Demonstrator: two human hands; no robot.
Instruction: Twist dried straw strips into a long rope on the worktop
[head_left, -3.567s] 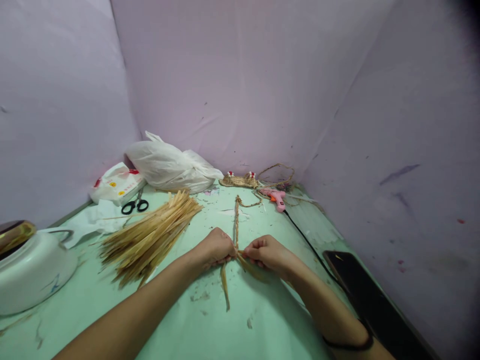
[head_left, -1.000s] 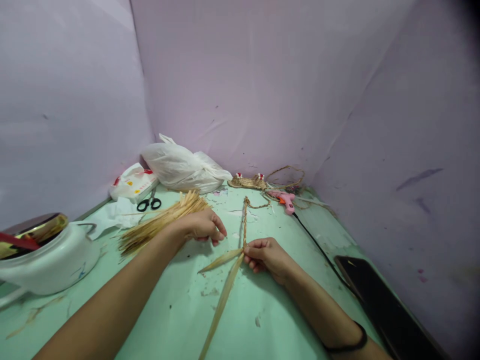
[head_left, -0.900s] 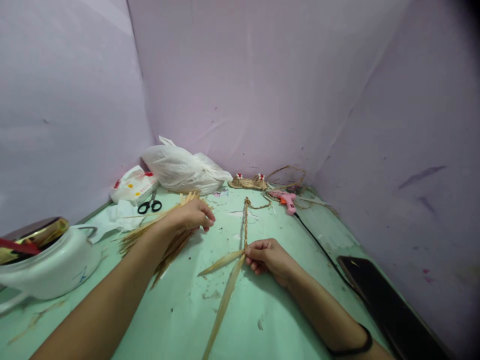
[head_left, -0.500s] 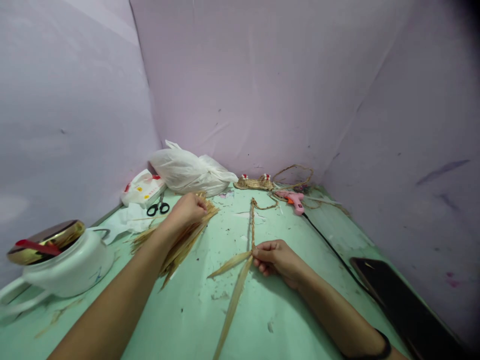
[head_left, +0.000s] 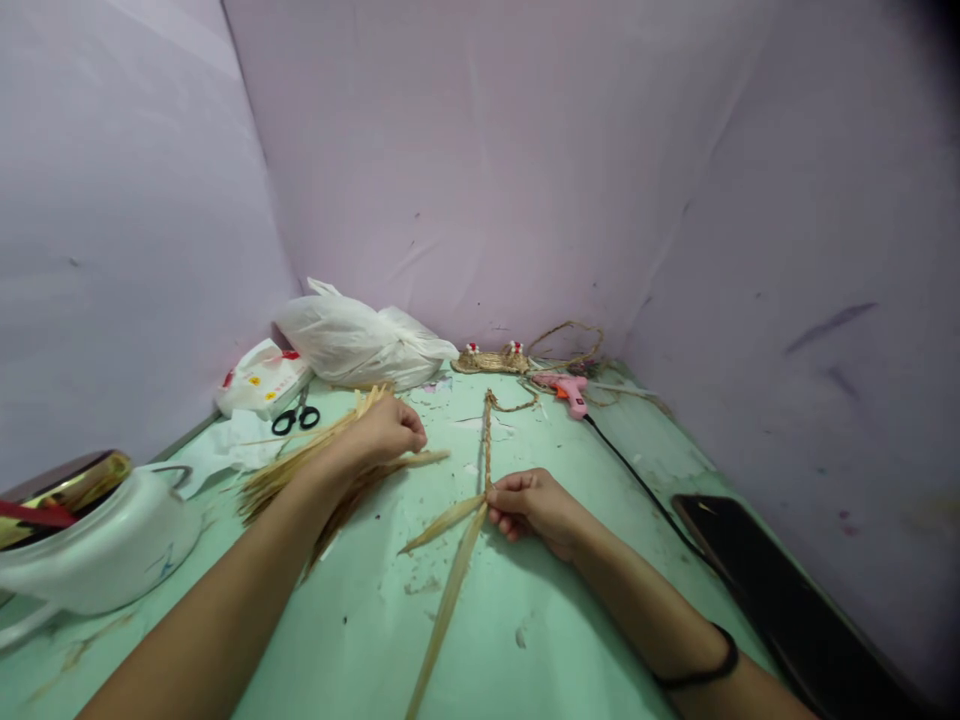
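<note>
In the head view, the braided cord (head_left: 487, 445) lies on the green worktop (head_left: 585, 640), running away from the person, and serves as the reference for the rest. At its near end the right hand (head_left: 529, 505) pinches it where loose strands (head_left: 454, 580) fan out; should that pinch slacken, the last turns would likely loosen and the strands slide apart. Left of the cord, the left hand (head_left: 394, 425) rests over the straw bundle (head_left: 277, 475) with fingers curled; a stalk juts out beneath, but whether it is gripped cannot be told. A hasty pull there might drag neighbouring stalks out or split a brittle one. Farther left of the cord, a white pot (head_left: 112, 570) holds a gold-rimmed object (head_left: 112, 472) and something red (head_left: 34, 515). Beyond the cord's far end, to its left, sit a white plastic bag (head_left: 360, 345), contents hidden, and a tissue packet (head_left: 262, 380) with tissue poking out.
</note>
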